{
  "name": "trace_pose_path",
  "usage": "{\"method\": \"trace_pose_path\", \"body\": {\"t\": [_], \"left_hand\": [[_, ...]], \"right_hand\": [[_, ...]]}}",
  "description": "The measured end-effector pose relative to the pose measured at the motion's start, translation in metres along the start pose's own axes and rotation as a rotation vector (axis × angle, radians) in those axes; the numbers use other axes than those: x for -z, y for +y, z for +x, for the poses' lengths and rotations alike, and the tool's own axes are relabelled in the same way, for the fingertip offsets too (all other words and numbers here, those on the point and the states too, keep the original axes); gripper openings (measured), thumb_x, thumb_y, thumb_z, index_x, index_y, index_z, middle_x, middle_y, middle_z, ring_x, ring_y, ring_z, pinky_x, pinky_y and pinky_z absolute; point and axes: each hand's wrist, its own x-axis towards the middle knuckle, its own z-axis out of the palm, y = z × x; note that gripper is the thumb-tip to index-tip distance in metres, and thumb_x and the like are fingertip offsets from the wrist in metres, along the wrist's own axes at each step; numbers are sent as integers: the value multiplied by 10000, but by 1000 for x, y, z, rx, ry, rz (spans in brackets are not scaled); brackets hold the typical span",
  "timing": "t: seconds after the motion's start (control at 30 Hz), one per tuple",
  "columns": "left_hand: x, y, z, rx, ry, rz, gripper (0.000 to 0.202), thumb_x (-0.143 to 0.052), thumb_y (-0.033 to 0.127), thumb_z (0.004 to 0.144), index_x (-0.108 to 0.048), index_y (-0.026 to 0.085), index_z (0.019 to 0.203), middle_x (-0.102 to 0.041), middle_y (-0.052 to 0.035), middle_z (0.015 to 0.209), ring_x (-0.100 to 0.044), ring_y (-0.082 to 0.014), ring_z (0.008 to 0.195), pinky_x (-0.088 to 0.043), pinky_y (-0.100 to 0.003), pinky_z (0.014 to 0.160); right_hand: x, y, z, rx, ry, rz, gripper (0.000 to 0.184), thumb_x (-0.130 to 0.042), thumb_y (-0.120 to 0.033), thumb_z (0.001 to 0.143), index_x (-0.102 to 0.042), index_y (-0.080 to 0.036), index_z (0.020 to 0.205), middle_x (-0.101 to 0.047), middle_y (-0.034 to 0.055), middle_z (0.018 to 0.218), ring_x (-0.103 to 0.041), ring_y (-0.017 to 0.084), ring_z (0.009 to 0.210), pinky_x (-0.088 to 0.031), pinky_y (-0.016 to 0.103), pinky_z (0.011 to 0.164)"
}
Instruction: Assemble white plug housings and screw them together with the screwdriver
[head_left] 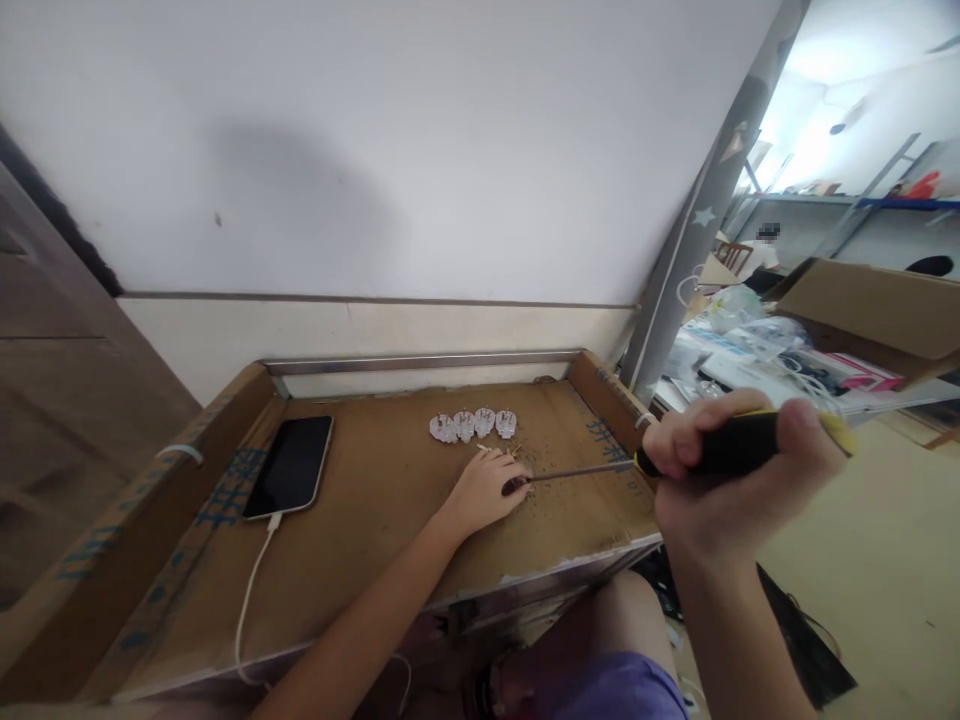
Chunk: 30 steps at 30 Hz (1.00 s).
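My right hand (720, 480) is wrapped round the black-and-yellow handle of a long-shafted screwdriver (739, 443), held above the right edge of the cardboard-lined table. Its thin metal shaft points left, and the tip meets a small dark brown piece (516, 485) at my left fingertips. Closed on that piece, my left hand (484, 492) rests on the cardboard; what the piece is cannot be made out. Just beyond the left fingers, several clear plugs (474, 425) stand in a row with metal pins upward. Small pale bits (514, 452) lie between them and the hand.
A phone (291, 466) with a white cable lies on the cardboard (375, 470) at left. Raised cardboard sides (607, 405) edge the table. Dark crumbs are scattered right of my left hand. A grey post (679, 260), a cardboard box (877, 305) and a seated person are at right.
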Motion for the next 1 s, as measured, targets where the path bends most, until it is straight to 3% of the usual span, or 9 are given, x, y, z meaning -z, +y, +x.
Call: {"method": "trace_pose_path", "body": {"t": [0.3, 0.57, 0.83, 1.0], "left_hand": [[0, 1, 1, 1, -2, 3, 133, -526, 267, 855, -648, 216, 847, -670, -2, 828, -562, -174, 842, -356, -304, 799], [0, 1, 1, 4, -14, 2, 118, -532, 259, 848, -642, 216, 850, -669, 3, 849, -560, -171, 857, -345, -306, 808], [-2, -1, 0, 9, -18, -6, 131, -531, 279, 859, -648, 222, 875, -663, 2, 844, -555, -175, 873, -344, -306, 820], [-1, -1, 0, 28, -21, -27, 132, -530, 274, 862, -650, 219, 863, -662, -3, 843, -556, -176, 861, -350, -309, 807]], "right_hand": [[-4, 0, 0, 0, 70, -26, 347, -544, -486, 674, -487, -192, 499, -367, -55, 341, -311, 71, 294, -246, 200, 296], [-3, 4, -2, -2, 55, -37, 355, -565, -489, 666, -479, -189, 496, -366, -56, 347, -322, 71, 296, -250, 202, 299], [-10, 7, 10, -108, -69, -16, 290, -594, -448, 655, -431, -218, 591, -382, -71, 346, -291, 70, 280, -227, 197, 293], [-14, 11, 13, -141, -175, -11, 377, -606, -496, 658, -349, -226, 599, -365, -82, 329, -282, 70, 277, -226, 189, 297]]}}
